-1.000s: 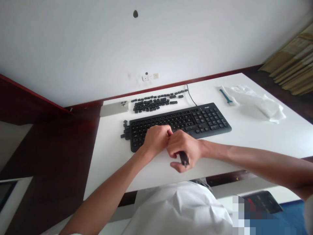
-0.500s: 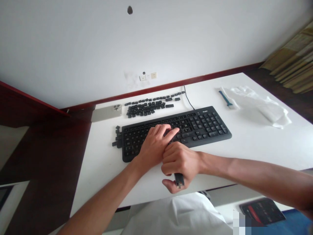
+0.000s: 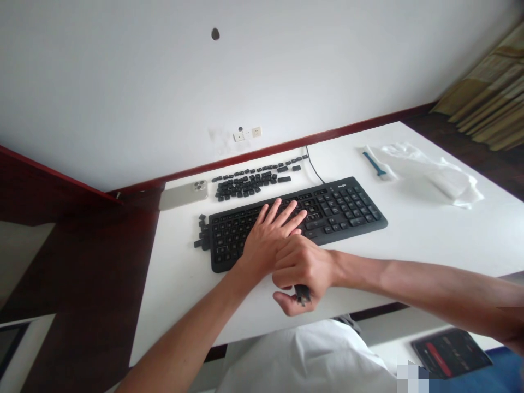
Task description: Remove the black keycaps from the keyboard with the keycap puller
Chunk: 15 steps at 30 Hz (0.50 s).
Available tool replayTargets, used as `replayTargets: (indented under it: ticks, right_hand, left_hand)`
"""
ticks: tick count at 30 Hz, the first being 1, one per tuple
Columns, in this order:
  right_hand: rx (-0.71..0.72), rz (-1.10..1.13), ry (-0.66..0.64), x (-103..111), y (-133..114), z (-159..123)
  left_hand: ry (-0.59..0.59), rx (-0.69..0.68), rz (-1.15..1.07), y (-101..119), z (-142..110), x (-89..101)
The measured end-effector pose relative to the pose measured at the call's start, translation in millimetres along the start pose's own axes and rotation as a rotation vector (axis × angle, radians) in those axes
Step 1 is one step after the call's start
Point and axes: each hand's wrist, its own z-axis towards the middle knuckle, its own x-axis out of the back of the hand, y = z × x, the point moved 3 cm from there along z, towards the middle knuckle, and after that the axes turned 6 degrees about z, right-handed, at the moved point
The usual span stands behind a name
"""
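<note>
A black keyboard [image 3: 347, 207] lies on the white table, stripped of keycaps on much of its left and middle, where bare switches show. Palm down, my left hand [image 3: 270, 232] rests over its middle with the fingers spread, holding nothing. Just in front of it, my right hand [image 3: 303, 267] is closed around a small black tool [image 3: 303, 295] with a metal-looking tip that sticks out toward me; its other end is hidden. The two hands touch or overlap. Loose black keycaps [image 3: 241, 185] lie in rows behind the keyboard, and a few more keycaps [image 3: 201, 240] sit by its left end.
A phone [image 3: 184, 195] lies at the table's back left. A blue-handled brush [image 3: 373, 164] and a crumpled white plastic bag [image 3: 442, 177] are at the right. The keyboard cable [image 3: 313, 164] runs toward the wall. Below the table edge is a dark screen device [image 3: 450, 352].
My left hand's fingers have gone from curled at the keyboard to stretched and spread across it. My right hand keeps its hold on the black tool. The view has shifted slightly.
</note>
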Motion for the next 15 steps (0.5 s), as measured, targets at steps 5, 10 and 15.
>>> replayTargets:
  ticks: [5, 10, 15]
  right_hand:
    - [0.006, 0.002, -0.014, -2.7, -1.4, -1.4]
    - [0.002, -0.017, -0.022, -3.0, -2.0, -2.6]
    - [0.001, -0.014, -0.023, -3.5, -1.8, -2.3]
  left_hand:
    - [-0.001, 0.001, -0.010, -1.0, 0.4, -2.9]
    - [-0.003, -0.002, -0.019, -1.5, 0.2, -3.5]
    - [-0.011, -0.005, -0.014, -1.1, 0.3, -3.0]
